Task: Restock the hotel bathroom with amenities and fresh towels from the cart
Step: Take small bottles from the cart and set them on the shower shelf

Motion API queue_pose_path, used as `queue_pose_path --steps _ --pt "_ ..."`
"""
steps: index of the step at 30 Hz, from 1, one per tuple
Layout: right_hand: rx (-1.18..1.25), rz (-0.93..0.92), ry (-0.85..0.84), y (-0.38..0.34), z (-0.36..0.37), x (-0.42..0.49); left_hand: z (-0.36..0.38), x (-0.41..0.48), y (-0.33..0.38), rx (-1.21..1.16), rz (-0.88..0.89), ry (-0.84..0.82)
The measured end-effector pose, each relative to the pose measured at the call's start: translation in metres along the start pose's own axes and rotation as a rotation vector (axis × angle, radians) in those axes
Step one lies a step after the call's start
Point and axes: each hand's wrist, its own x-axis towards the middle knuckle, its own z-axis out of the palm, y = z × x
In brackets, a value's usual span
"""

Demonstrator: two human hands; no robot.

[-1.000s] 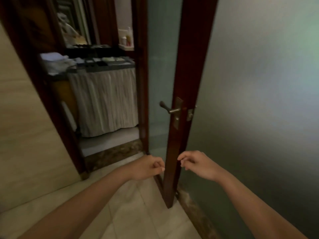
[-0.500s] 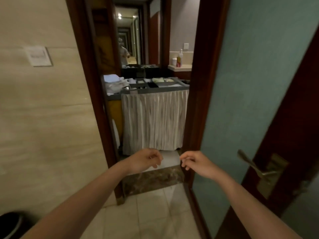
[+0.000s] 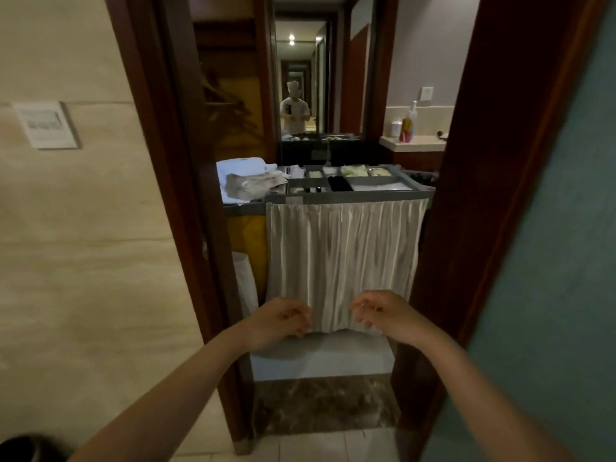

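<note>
The housekeeping cart (image 3: 350,196) stands just beyond the bathroom doorway, its front covered by a white pleated curtain (image 3: 343,258). Folded white towels (image 3: 246,168) and a crumpled grey cloth (image 3: 256,185) lie on its left end. Its grey top tray holds several small amenity packets (image 3: 353,170) in compartments. My left hand (image 3: 280,320) and my right hand (image 3: 380,311) hover side by side in front of the curtain's lower edge, fingers loosely curled, holding nothing and apart from the cart.
Dark wooden door frames (image 3: 186,195) flank the opening. The frosted glass door (image 3: 550,261) stands open on the right. A marble threshold (image 3: 323,405) crosses the floor. A mirror (image 3: 296,95) behind the cart reflects a person. Bottles (image 3: 408,125) stand on a far counter. A black bin (image 3: 20,448) sits bottom left.
The view has swung left from the door edge to face the doorway and come closer to the cart. Both hands stay raised and empty, now slightly wider apart.
</note>
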Motion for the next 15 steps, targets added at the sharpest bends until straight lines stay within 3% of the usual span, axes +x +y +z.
queue_pose_path --steps 15 --pt "-0.03 0.0 -0.064 0.08 -0.092 0.248 -0.092 0.253 -0.047 -0.05 0.007 0.187"
